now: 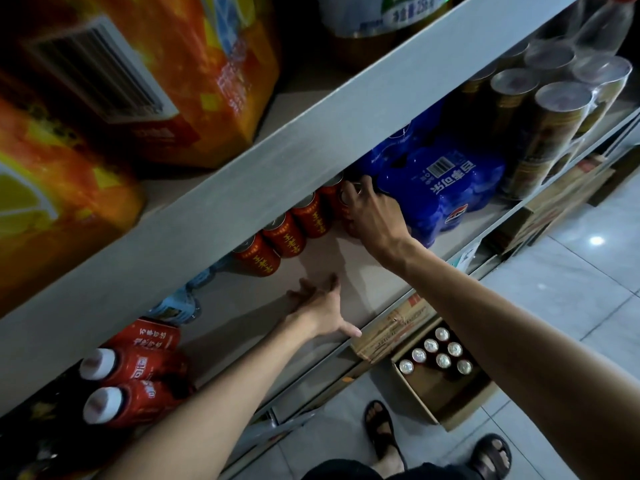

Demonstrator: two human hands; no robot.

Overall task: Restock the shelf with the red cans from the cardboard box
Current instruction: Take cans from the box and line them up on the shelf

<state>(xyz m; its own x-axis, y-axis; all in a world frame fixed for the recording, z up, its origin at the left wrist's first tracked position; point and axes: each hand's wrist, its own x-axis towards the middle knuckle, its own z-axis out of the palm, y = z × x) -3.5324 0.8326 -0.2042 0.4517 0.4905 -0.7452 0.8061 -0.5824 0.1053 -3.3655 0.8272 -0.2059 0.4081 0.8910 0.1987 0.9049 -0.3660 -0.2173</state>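
Grey shelf point(249, 306) runs from seven o'clock up to two o'clock, bare board at centre. Orange cartons point(156, 81) sit on the tier above, ten o'clock. Blue pack point(446, 188) on the shelf at two o'clock. Cardboard box point(433, 384) open on the floor tiles at five o'clock, seven silver can tops point(443, 361) showing inside. Row of red cans point(284, 233) stands along the back of the shelf, just above centre, running toward the blue pack. Right hand point(374, 216) at the row's one o'clock end, fingers curled over the end can point(341, 204), grasping it, close beside the blue pack. Left hand point(322, 306) at centre, fingers spread, flat on the bare board, holding nothing.
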